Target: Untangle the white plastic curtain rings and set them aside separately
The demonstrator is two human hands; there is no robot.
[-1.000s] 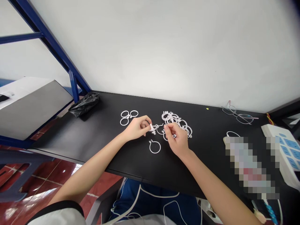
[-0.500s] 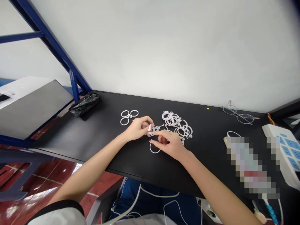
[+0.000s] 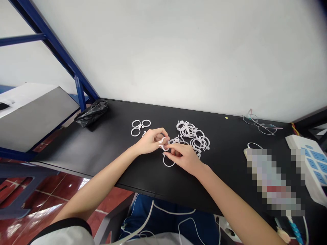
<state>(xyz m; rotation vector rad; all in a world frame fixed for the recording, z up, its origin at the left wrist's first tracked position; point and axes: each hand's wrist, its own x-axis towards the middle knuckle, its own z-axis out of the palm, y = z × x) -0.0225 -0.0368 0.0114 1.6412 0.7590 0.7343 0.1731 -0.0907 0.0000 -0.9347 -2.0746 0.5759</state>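
Note:
Over the middle of the black desk, my left hand (image 3: 150,141) pinches a small white curtain ring (image 3: 161,147) between thumb and fingers. My right hand (image 3: 186,157) meets it from the other side, its index fingertip on the same ring and its thumb just below. Under the right thumb, a loose white ring (image 3: 169,166) lies flat on the desk. Behind and beside the right hand is a pile of similar rings (image 3: 190,131), partly covered by the fingers. Left of my left hand lies a small group of separate rings (image 3: 136,132), one more partly hidden by that hand.
On the black desk (image 3: 107,143), a crumpled black plastic bag (image 3: 92,114) sits at the left end. Eyeglasses (image 3: 267,128), a blurred-out phone-like object (image 3: 274,183) and a white power strip (image 3: 308,166) lie on the right. A white cable (image 3: 143,226) crosses my lap.
The ring between my hands has turned and now shows its round shape more openly. My left fingers have shifted slightly; the rings on the desk stay put.

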